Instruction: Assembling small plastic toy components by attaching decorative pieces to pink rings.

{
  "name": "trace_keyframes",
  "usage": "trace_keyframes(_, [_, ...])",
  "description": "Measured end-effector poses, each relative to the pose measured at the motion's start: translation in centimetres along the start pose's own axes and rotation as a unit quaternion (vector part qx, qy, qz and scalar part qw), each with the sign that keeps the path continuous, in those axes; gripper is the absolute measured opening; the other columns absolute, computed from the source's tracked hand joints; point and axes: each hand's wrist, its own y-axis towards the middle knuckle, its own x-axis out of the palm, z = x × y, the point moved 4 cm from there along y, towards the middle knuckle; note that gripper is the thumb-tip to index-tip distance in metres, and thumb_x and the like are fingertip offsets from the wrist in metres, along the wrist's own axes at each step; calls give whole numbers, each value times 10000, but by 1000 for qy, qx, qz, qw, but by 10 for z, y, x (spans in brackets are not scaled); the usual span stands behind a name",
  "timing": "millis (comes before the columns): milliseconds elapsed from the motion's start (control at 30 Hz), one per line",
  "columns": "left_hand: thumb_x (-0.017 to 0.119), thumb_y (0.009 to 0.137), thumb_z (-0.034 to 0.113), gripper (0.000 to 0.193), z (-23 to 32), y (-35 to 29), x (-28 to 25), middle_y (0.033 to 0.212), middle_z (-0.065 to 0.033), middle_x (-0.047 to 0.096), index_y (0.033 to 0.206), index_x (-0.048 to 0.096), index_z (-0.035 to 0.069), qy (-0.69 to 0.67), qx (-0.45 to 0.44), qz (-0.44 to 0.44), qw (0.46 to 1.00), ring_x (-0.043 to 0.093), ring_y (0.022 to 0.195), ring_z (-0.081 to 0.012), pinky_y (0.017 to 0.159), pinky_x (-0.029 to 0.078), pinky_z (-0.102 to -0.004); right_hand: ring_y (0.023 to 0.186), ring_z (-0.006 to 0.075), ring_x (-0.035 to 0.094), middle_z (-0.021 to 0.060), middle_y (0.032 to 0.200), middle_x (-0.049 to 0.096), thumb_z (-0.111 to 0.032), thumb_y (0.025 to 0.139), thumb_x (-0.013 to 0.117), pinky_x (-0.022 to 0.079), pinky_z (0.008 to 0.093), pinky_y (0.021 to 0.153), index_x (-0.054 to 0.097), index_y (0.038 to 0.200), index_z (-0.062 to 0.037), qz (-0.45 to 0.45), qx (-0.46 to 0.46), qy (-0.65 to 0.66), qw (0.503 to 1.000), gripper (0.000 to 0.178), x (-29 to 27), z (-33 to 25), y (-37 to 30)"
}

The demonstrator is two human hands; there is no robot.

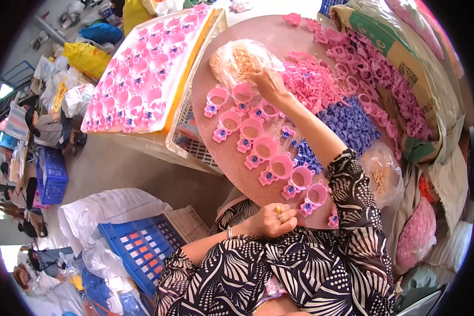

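Observation:
My left hand (280, 219) rests curled at the near edge of the round table (218, 168), its fingers closed; whatever is inside them is hidden. My right hand (269, 86) reaches across to a clear plastic bag (229, 79) of small tan pieces (243, 62). Its fingers are pinched together at the bag's opening, and what they grip cannot be made out. Between the hands stand rows of pink ring-shaped plastic parts (265, 148) with small blue pieces on them. One small pink-and-blue piece (333, 217) lies right of my left hand.
Loose pink parts (310, 87) and blue parts (347, 120) are heaped beyond my right forearm. A large sack (384, 34) spills pink rings on the right. At left, a tray (124, 73) of similar pink pieces sits on a crate (195, 147). Another bag of tan pieces (380, 176) lies right.

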Motion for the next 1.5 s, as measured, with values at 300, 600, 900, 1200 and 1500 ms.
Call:
trace_keyframes(300, [659, 710, 28, 118, -1, -5, -2, 951, -187, 690, 749, 554, -10, 11, -31, -18, 999, 652, 661, -224, 576, 561, -329, 1035, 297, 635, 153, 1020, 677, -97, 825, 553, 493, 423, 897, 718, 858, -56, -73, -16, -141, 987, 173, 2, -34, -1])
trace_keyframes(600, [690, 686, 46, 191, -3, -7, 6, 768, -113, 621, 791, 534, 15, -12, -18, -37, 999, 606, 611, -224, 551, 524, -314, 727, 225, 674, 161, 860, 714, -148, 820, 663, 529, 355, 641, 729, 995, -68, 33, 106, 256, 960, 203, 20, 42, -17])
trace_keyframes(900, [834, 694, 43, 332, 6, -4, 23, 887, -121, 674, 781, 515, 15, -12, -24, 2, 1000, 640, 668, -218, 553, 526, -306, 750, 207, 680, 124, 912, 718, -166, 873, 651, 531, 320, 661, 713, 954, -41, -35, 218, 499, 838, 162, -36, 81, -105])
trace_keyframes(1200, [819, 718, 53, 303, 5, 4, 42, 914, -109, 665, 830, 539, 20, -41, -75, -34, 996, 633, 684, -225, 540, 500, -298, 774, 188, 686, 88, 963, 723, -184, 926, 638, 533, 286, 682, 697, 913, -13, -70, 251, 728, 635, 181, -125, -11, -121])
trace_keyframes(1500, [763, 787, 329, 449, 33, 30, 126, 834, -142, 541, 957, 483, 21, 13, -194, -252, 948, 615, 713, -314, 557, 522, -364, 773, 140, 699, 93, 867, 715, 29, 869, 673, 586, 249, 682, 677, 1011, 18, 221, 373, 530, 729, 142, -216, -34, -372])
